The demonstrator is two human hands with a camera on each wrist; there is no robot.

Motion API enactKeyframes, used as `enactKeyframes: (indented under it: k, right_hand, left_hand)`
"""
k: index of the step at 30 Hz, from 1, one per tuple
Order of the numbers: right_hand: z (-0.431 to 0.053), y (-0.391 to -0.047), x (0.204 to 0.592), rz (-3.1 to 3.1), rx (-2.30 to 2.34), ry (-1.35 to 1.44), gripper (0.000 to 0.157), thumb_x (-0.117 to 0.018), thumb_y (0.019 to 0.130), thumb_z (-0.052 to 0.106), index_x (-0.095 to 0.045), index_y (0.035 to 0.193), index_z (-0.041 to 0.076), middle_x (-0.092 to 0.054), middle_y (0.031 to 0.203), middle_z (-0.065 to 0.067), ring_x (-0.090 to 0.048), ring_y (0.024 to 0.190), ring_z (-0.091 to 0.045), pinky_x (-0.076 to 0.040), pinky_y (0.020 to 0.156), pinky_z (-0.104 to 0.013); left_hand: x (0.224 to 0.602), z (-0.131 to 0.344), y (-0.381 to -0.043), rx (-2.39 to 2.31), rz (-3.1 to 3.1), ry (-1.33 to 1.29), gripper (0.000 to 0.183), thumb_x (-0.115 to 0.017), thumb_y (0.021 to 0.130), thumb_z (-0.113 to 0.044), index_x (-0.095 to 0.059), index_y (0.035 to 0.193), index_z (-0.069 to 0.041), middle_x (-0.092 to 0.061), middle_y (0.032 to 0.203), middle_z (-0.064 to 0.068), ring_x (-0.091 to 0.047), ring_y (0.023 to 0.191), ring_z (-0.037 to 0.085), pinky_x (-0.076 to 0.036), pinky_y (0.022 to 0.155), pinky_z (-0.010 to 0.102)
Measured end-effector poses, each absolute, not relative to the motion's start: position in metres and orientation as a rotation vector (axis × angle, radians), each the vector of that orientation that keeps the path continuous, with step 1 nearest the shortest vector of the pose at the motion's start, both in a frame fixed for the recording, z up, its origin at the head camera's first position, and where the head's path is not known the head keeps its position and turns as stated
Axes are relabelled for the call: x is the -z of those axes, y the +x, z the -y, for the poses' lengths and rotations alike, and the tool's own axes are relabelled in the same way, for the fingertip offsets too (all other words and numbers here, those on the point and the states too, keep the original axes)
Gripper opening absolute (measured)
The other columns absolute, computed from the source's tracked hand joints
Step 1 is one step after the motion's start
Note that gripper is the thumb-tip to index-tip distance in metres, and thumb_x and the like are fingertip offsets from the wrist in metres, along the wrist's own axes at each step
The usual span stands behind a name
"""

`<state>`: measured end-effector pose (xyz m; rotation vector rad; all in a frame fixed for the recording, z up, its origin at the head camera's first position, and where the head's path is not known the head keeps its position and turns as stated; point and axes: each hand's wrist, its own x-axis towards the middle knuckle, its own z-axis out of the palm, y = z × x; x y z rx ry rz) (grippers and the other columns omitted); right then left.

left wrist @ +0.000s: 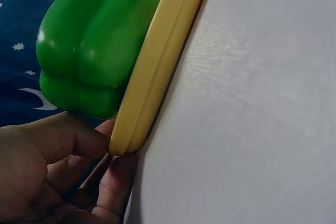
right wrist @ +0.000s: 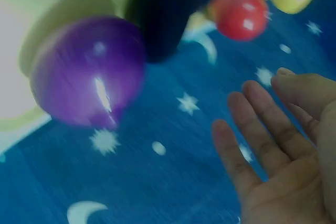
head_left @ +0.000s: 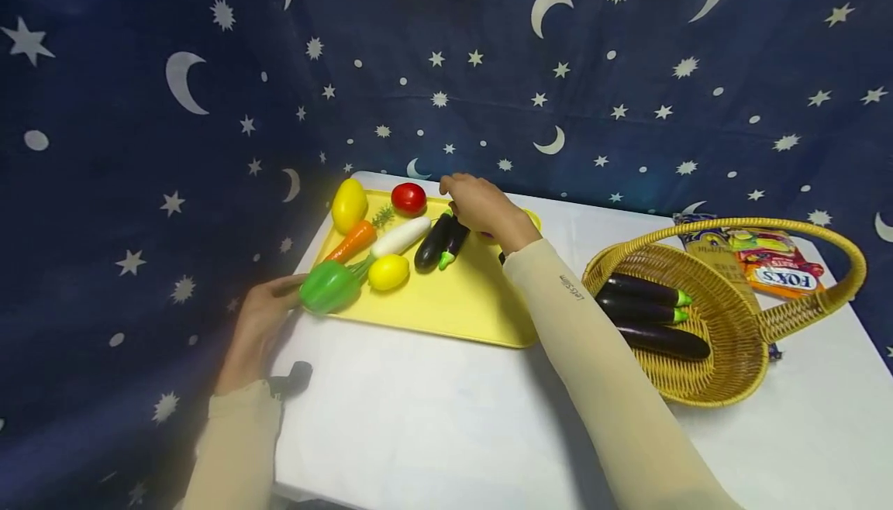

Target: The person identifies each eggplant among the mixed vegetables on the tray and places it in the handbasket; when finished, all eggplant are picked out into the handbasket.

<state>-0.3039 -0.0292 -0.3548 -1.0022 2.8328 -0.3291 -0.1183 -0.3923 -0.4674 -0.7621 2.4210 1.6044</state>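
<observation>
My left hand (head_left: 261, 312) grips the near left corner of the yellow tray (head_left: 460, 312), its fingertips at the rim beside a green bell pepper (head_left: 330, 287). In the left wrist view the tray's edge (left wrist: 149, 77) runs up from those fingers. My right hand (head_left: 481, 204) is over the tray's far side, just above two dark eggplants (head_left: 431, 246). The right wrist view shows its fingers (right wrist: 270, 129) spread and holding nothing. A round purple vegetable (right wrist: 89, 72) lies close by, mostly hidden behind the right arm in the head view.
Also on the tray are a carrot (head_left: 352, 242), white radish (head_left: 401, 236), lemon (head_left: 388, 272), tomato (head_left: 408, 198) and yellow fruit (head_left: 349, 206). A wicker basket (head_left: 749, 363) with three eggplants (head_left: 666, 339) stands right, its handle arching up. Candy bags (head_left: 781, 262) lie behind it.
</observation>
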Motion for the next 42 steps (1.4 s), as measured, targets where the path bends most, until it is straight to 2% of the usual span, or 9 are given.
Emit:
enactKeyframes:
  k: [4, 10, 17, 24, 26, 34, 38, 39, 42]
  right_hand:
    - [0.031, -0.317, 0.373, -2.8, 0.239, -0.967, 0.04, -0.059, 0.106, 0.007, -0.06, 0.146, 0.01, -0.064, 0.145, -0.013, -0.06, 0.133, -0.033, -0.042, 0.126, -0.051]
    - [0.033, -0.33, 0.389, -2.721, 0.247, -0.904, 0.044, -0.057, 0.105, 0.005, -0.06, 0.149, 0.007, -0.066, 0.146, -0.014, -0.061, 0.133, -0.031, -0.042, 0.127, -0.046]
    - [0.041, -0.33, 0.395, -2.616, 0.172, -0.797, 0.037, -0.055, 0.103, 0.0, -0.067, 0.137, 0.01, -0.069, 0.136, -0.01, -0.061, 0.125, -0.03, -0.045, 0.123, -0.045]
    - [0.053, -0.325, 0.394, -2.665, 0.017, -0.903, 0.025, -0.058, 0.102, -0.003, -0.069, 0.121, 0.008, -0.073, 0.125, -0.012, -0.062, 0.131, -0.033, -0.018, 0.137, -0.056]
    - [0.055, -0.324, 0.395, -2.671, -0.025, -0.932, 0.025, -0.059, 0.101, -0.004, -0.07, 0.12, 0.008, -0.073, 0.123, -0.012, -0.063, 0.131, -0.032, -0.015, 0.137, -0.057]
    - [0.061, -0.321, 0.395, -2.726, -0.231, -1.079, 0.039, -0.067, 0.099, -0.004, -0.068, 0.135, 0.01, -0.07, 0.137, -0.014, -0.06, 0.138, -0.036, -0.023, 0.132, -0.068]
    - [0.062, -0.317, 0.381, -2.733, -0.298, -1.138, 0.045, -0.064, 0.101, -0.003, -0.062, 0.145, 0.009, -0.065, 0.148, -0.015, -0.057, 0.143, -0.036, -0.025, 0.131, -0.068]
    - [0.061, -0.315, 0.377, -2.734, -0.297, -1.149, 0.044, -0.061, 0.103, -0.004, -0.062, 0.144, 0.009, -0.065, 0.147, -0.015, -0.057, 0.142, -0.036, -0.027, 0.131, -0.066]
    - [0.051, -0.307, 0.363, -2.752, -0.303, -1.209, 0.035, -0.059, 0.103, -0.005, -0.066, 0.135, 0.007, -0.071, 0.134, -0.016, -0.066, 0.128, -0.035, -0.045, 0.122, -0.057]
  left_hand:
    - [0.471, 0.384, -0.122, -1.639, -2.419, -0.738, 0.057, -0.076, 0.099, -0.028, -0.06, 0.152, -0.015, -0.042, 0.17, 0.016, -0.028, 0.163, 0.04, -0.023, 0.133, 0.06]
    - [0.471, 0.376, -0.125, -1.659, -2.435, -0.732, 0.054, -0.075, 0.099, -0.022, -0.062, 0.15, -0.012, -0.046, 0.168, 0.018, -0.03, 0.162, 0.04, -0.02, 0.135, 0.059]
    - [0.467, 0.372, -0.122, -1.642, -2.426, -0.724, 0.054, -0.074, 0.1, -0.023, -0.061, 0.151, -0.011, -0.049, 0.165, 0.018, -0.033, 0.161, 0.038, -0.026, 0.133, 0.056]
    - [0.461, 0.372, -0.122, -1.656, -2.462, -0.724, 0.052, -0.072, 0.1, -0.017, -0.061, 0.15, -0.007, -0.05, 0.164, 0.02, -0.035, 0.16, 0.039, -0.026, 0.133, 0.055]
    - [0.461, 0.373, -0.122, -1.645, -2.465, -0.728, 0.051, -0.071, 0.1, -0.016, -0.061, 0.15, -0.007, -0.05, 0.164, 0.02, -0.035, 0.16, 0.039, -0.026, 0.133, 0.055]
    - [0.46, 0.378, -0.121, -1.648, -2.464, -0.738, 0.051, -0.072, 0.101, -0.018, -0.061, 0.149, -0.006, -0.051, 0.163, 0.021, -0.035, 0.16, 0.039, -0.027, 0.133, 0.054]
    - [0.46, 0.383, -0.12, -1.66, -2.453, -0.749, 0.052, -0.071, 0.101, -0.018, -0.059, 0.151, -0.007, -0.052, 0.162, 0.021, -0.036, 0.159, 0.038, -0.026, 0.133, 0.054]
    - [0.46, 0.384, -0.12, -1.656, -2.446, -0.759, 0.052, -0.072, 0.101, -0.02, -0.06, 0.151, -0.008, -0.052, 0.162, 0.02, -0.037, 0.158, 0.037, -0.026, 0.133, 0.053]
    - [0.459, 0.384, -0.119, -1.635, -2.437, -0.775, 0.054, -0.073, 0.101, -0.022, -0.06, 0.151, -0.01, -0.052, 0.163, 0.018, -0.037, 0.158, 0.037, -0.027, 0.133, 0.054]
